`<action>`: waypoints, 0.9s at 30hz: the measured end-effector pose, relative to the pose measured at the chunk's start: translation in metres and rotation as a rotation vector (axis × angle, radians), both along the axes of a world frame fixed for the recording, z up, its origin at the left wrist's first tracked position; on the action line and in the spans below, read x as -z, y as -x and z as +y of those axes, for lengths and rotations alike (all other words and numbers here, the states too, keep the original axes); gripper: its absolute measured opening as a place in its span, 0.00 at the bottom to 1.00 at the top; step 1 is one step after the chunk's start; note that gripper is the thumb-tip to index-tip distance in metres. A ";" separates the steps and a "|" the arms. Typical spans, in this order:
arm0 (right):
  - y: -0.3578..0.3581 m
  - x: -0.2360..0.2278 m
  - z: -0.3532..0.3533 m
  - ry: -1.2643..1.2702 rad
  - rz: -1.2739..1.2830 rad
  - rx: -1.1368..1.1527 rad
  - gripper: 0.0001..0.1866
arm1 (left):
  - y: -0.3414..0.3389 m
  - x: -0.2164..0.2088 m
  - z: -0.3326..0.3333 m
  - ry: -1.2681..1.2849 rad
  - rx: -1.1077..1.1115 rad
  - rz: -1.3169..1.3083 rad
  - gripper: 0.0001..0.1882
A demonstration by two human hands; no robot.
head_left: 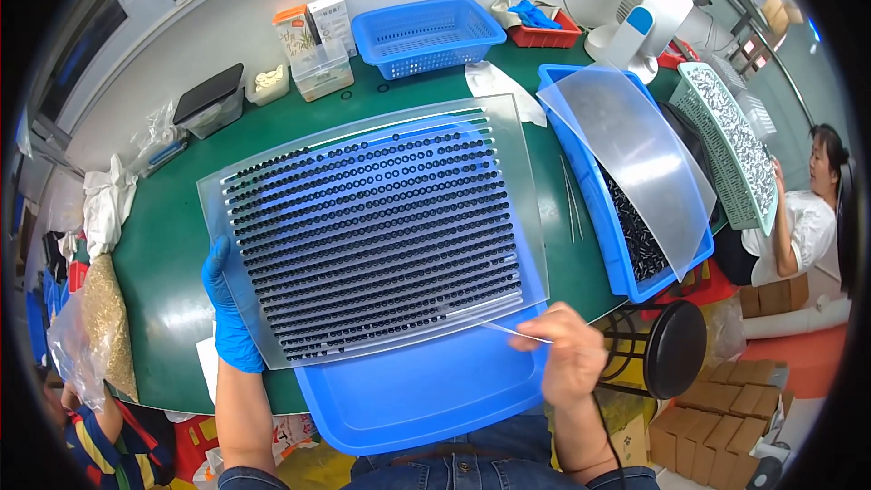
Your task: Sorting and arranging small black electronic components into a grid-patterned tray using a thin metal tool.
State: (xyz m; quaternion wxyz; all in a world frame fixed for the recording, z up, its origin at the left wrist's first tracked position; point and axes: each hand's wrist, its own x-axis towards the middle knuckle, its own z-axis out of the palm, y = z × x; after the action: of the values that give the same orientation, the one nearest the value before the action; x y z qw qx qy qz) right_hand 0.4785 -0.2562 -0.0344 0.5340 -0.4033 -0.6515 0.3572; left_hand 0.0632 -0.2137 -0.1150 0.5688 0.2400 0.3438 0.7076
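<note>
A clear plate (213,218) lies tilted over a blue tray (413,404), carrying many close rows of small black ring-like parts (372,218). My left hand (231,318), in a blue glove, grips the plate's left edge, with its thumb along the side. Bare, my right hand (570,354) pinches a thin silvery tool (510,330), whose tip reaches the lower rows near the plate's near right edge. The tool is too fine to tell its kind.
Right of the plate stands a blue bin (626,286) of black parts, partly under a clear sheet (635,154). Behind are a blue basket (431,63), boxes (313,36) and a fan (635,18). Thin rods (572,200) lie on the green table (163,308). A co-worker (789,227) holds a green basket (739,163).
</note>
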 end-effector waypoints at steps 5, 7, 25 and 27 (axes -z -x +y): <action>0.006 0.011 -0.003 -0.192 -0.246 -0.079 0.13 | -0.010 -0.008 0.000 -0.029 0.019 -0.007 0.36; 0.008 0.010 -0.003 -0.205 -0.265 -0.107 0.12 | -0.010 -0.006 0.003 -0.046 -0.037 0.037 0.36; -0.047 0.016 0.001 -0.117 -0.203 0.185 0.18 | -0.001 0.000 -0.002 0.030 -0.126 0.087 0.34; -0.051 0.017 0.001 -0.139 -0.194 0.220 0.18 | -0.003 -0.004 -0.003 0.025 -0.118 0.086 0.34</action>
State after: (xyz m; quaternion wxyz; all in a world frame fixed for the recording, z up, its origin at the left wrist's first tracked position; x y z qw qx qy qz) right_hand 0.5291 -0.2555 -0.0512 0.5312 -0.4671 -0.6749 0.2102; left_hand 0.0666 -0.2166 -0.1112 0.5139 0.2424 0.3900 0.7246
